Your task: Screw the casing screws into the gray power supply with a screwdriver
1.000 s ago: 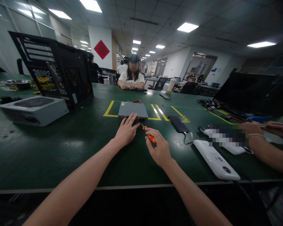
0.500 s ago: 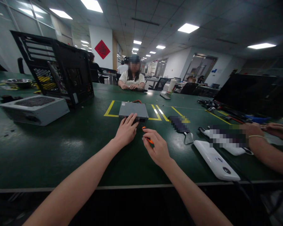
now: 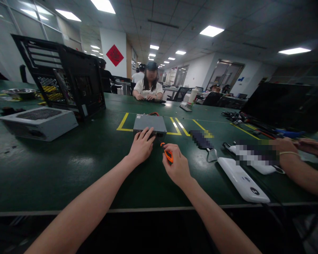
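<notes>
A grey metal power supply unit (image 3: 149, 122) lies on the green table in front of me, with reddish wires at its back. My left hand (image 3: 142, 144) rests against its near edge, fingers stretched out over the top and front face. My right hand (image 3: 177, 162) is closed around an orange-and-black screwdriver (image 3: 169, 156), its handle showing between thumb and fingers. The thin shaft points up and left toward the unit's front face. Whether its tip touches the unit or a screw is too small to tell.
At left stand another power supply (image 3: 42, 121), a black computer case (image 3: 76, 83) and a metal bowl (image 3: 21, 92). To the right lie a phone (image 3: 201, 140) and a white power bank (image 3: 241, 180). A co-worker's hands (image 3: 283, 148) are at the right edge; another person sits opposite.
My right hand has shifted slightly right and turned, so more of the orange handle shows. My left hand and the power supply have stayed in place.
</notes>
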`<state>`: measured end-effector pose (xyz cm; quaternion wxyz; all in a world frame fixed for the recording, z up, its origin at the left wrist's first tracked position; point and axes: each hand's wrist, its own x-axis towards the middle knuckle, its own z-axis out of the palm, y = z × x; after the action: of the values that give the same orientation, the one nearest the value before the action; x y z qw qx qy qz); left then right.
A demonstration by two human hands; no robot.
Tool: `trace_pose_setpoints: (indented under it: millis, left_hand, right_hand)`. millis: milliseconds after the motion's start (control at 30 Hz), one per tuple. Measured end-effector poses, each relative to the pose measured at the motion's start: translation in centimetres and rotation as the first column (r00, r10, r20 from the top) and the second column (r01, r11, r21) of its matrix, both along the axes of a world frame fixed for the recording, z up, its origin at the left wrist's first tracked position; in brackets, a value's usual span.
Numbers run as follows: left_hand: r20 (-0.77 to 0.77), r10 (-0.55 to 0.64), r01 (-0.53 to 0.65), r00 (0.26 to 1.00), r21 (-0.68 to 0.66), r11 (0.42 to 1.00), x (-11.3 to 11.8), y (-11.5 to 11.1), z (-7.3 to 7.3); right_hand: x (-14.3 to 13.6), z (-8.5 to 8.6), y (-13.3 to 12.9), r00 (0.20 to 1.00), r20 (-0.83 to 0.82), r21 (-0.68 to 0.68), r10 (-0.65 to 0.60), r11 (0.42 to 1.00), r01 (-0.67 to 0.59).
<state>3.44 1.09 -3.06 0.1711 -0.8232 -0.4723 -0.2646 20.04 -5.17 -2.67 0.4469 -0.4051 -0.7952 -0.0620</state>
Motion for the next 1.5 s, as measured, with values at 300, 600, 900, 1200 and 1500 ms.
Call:
trace_pose_setpoints:
  millis: [300,600,900,1200,1500]
  left_hand:
    - [0.009,-0.003,0.003,1.000,-0.006,1.000,0.03,-0.09,0.11]
    - [-0.001,0.002,-0.002,1.000,-0.001,1.000,0.04,-0.04,0.09]
    - [0.013,0.004,-0.004,1.000,0.001,1.000,0.12,0.11,-0.06]
    - [-0.013,0.009,-0.009,1.000,0.014,1.000,0.07,0.04,0.02]
    - [-0.007,0.020,-0.020,1.000,0.014,1.000,0.21,0.06,0.00]
  right_hand:
    - [0.13,0.35,-0.13,1.000,-0.025,-0.013,-0.001,1.000,0.001]
    - [0.27,0.09,0.15,0.997,0.077,0.031,0.005,0.999,-0.007]
    - [0.18,-0.03,0.04,0.996,0.069,-0.027,0.056,0.998,-0.054]
    - [0.10,0.08,0.00,0.995,-0.089,-0.042,0.046,0.998,-0.050]
    - [0.18,0.37,-0.27,0.991,0.104,-0.057,0.088,0.995,-0.082]
